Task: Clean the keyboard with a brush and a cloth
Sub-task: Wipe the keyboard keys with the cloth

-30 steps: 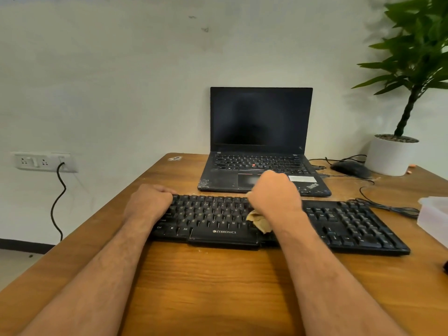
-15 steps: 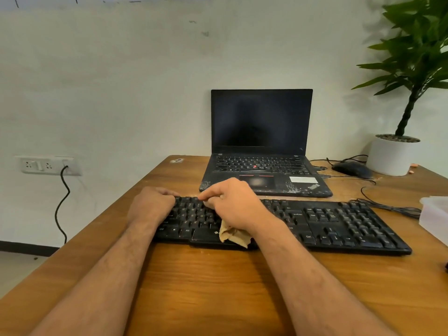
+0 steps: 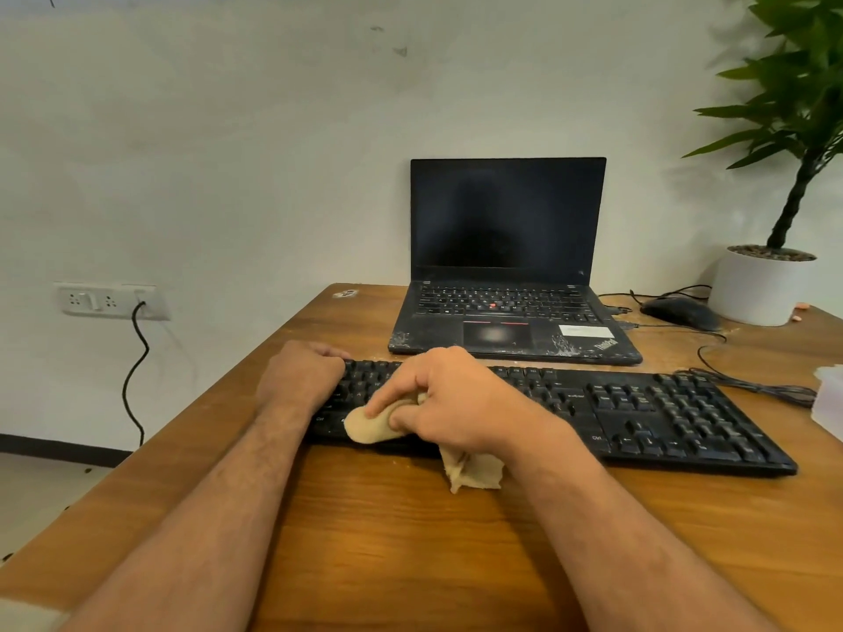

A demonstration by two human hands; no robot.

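A black full-size keyboard [image 3: 661, 417] lies across the wooden desk [image 3: 410, 540] in front of me. My right hand [image 3: 451, 403] grips a beige cloth [image 3: 372, 424] and holds it against the keys on the keyboard's left part; a loose end of the cloth hangs onto the desk below my wrist. My left hand [image 3: 299, 374] is curled over the keyboard's left end and holds it. No brush is in view.
An open black laptop [image 3: 506, 266] stands just behind the keyboard. A black mouse [image 3: 679, 311] and its cables lie at the back right beside a white plant pot [image 3: 759, 285]. A pale box edge [image 3: 828, 401] shows at the right. A wall socket [image 3: 109, 301] is left.
My right hand has swept the cloth leftward along the keyboard, from its middle to its left part. My left hand has stayed on the left end.
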